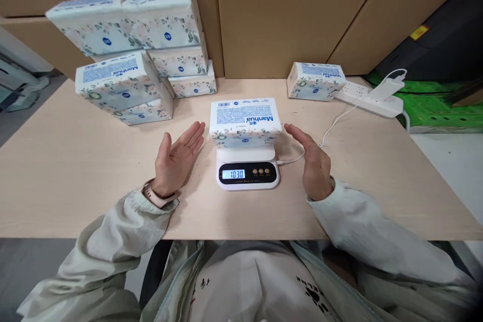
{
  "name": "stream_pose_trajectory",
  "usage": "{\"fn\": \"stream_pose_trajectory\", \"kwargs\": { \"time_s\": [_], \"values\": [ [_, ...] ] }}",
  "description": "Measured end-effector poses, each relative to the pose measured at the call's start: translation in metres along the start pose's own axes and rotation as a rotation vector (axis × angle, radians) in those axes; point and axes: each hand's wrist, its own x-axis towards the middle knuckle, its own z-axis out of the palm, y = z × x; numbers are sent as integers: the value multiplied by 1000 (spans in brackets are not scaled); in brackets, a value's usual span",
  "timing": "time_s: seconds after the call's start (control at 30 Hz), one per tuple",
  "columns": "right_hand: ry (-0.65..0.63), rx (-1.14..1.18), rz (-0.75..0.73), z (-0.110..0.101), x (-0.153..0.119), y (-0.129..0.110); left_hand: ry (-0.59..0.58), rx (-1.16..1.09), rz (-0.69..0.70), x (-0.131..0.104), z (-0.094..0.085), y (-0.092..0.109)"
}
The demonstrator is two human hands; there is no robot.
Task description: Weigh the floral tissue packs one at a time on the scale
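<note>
A pack of tissues [245, 118] with floral print lies on the white kitchen scale [247, 183], whose lit display appears to read 103.0. To the left of the pack, my left hand [177, 158] is held palm inward with its fingers stretched out, holding nothing. My right hand [313, 163] is on the other side, fingers extended toward the pack and also holding nothing. Small gaps separate both hands from the pack. A pale band circles my left wrist.
Stacked tissue packs [128, 40] stand at the back left of the table [94, 186]. A single pack [316, 81] sits at the back right beside a white power strip [373, 98]. From the scale, a white cable [335, 121] runs rightward. Cardboard boxes [279, 27] line the back.
</note>
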Motion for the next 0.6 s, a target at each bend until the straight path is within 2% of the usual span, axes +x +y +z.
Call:
{"fn": "stream_pose_trajectory", "kwargs": {
  "time_s": [0.27,0.47,0.6],
  "values": [
    [-4,5,13,1,0,1,-18,-7,13,0,0,-1],
    [-14,68,152,0,7,3,-15,20,11,0,1,4],
    [-126,98,253,3,22,2,-25,66,-6,5,3,11]
  ]
}}
